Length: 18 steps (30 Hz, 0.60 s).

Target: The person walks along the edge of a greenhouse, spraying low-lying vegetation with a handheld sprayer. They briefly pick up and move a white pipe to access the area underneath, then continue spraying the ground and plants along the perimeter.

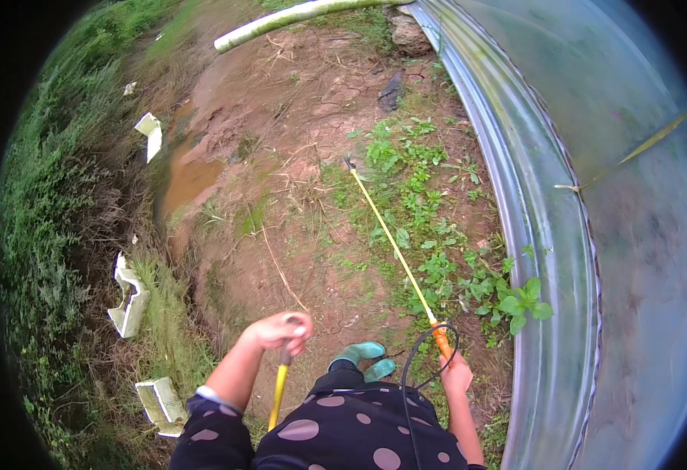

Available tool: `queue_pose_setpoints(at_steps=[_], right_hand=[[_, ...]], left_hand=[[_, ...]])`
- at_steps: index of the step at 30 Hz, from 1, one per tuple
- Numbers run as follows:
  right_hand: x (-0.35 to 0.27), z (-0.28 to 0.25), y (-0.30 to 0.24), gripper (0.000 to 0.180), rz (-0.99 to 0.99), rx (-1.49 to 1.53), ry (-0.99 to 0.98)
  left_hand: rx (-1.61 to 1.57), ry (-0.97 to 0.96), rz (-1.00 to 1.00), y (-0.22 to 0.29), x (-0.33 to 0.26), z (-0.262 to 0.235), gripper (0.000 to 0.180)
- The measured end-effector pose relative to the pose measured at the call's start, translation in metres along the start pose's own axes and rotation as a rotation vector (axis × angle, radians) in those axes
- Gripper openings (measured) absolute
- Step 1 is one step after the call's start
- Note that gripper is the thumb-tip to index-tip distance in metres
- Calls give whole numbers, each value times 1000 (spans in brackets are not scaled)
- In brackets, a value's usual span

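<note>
Spray wand (395, 247) slants from right hand (456, 376); left hand (279, 332) curls over yellow rod (279, 392).

wand handle (440, 340): smooth plastic | boots (378, 370): smooth, rubbery | sheeting (649, 258): glossy plastic film | soil (339, 301): rough, matt

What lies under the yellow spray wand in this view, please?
The yellow spray wand passes over low green weeds and reddish soil. Ground directly behind its shaft is covered; so is part of its orange handle, inside the right hand.
</note>
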State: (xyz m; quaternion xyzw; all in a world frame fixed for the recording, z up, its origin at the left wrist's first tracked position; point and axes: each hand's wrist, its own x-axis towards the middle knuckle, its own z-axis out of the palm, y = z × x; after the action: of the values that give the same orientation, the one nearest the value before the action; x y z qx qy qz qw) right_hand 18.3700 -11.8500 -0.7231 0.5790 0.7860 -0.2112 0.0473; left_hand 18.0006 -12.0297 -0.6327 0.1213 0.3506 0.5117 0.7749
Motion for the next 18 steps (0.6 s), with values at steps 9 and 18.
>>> queue_pose_setpoints(at_steps=[9,18], right_hand=[[8,24,-43,33,-140,-38,-142],[-2,43,-63,27,-307,-145,-223]], left_hand=[[194,-258,106,22,-73,86,20],[875,963,-75,-46,-21,17,30]])
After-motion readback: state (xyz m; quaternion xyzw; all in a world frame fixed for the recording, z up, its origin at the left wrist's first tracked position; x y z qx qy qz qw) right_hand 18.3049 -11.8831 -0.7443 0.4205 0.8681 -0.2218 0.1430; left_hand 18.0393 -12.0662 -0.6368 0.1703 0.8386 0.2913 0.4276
